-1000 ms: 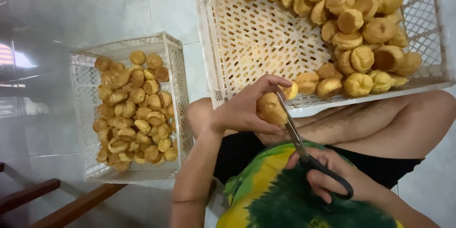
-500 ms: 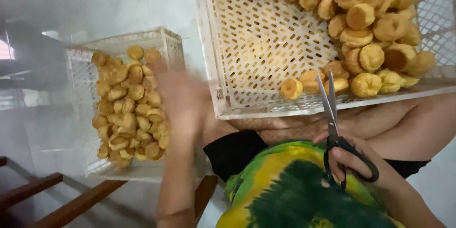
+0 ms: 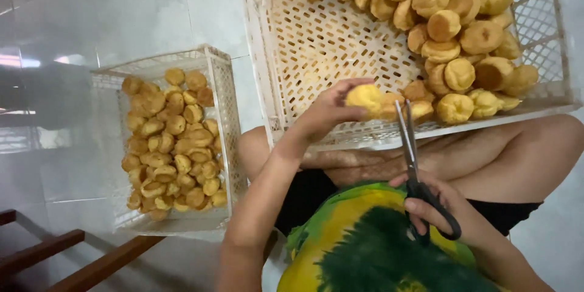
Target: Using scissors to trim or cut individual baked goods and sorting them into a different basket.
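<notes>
Gripping a small round golden-yellow pastry puff (image 3: 365,96), the left hand (image 3: 325,112) is closed around it with fingertips and thumb, held just above the near rim of the large white perforated plastic crate (image 3: 316,42). A heap of similar golden-brown baked puffs (image 3: 453,30) is piled in the far right part of that crate, while its left part shows bare lattice floor. The right hand (image 3: 435,207) is closed through the black handles of a pair of steel-bladed scissors (image 3: 413,164); the blades are seen pointing up toward the held puff, their tips just beside it, and appear nearly shut. The large crate is rested across the person's bare legs (image 3: 517,152). To the left, a smaller white perforated plastic basket (image 3: 228,103) is set on the pale tiled floor (image 3: 73,18), well apart from the hands, and is filled with a layer of smaller golden-brown puffs (image 3: 170,140). A green and yellow garment (image 3: 359,249) is visible below the hands, and brown wooden rails (image 3: 91,267) are seen at the lower left corner
</notes>
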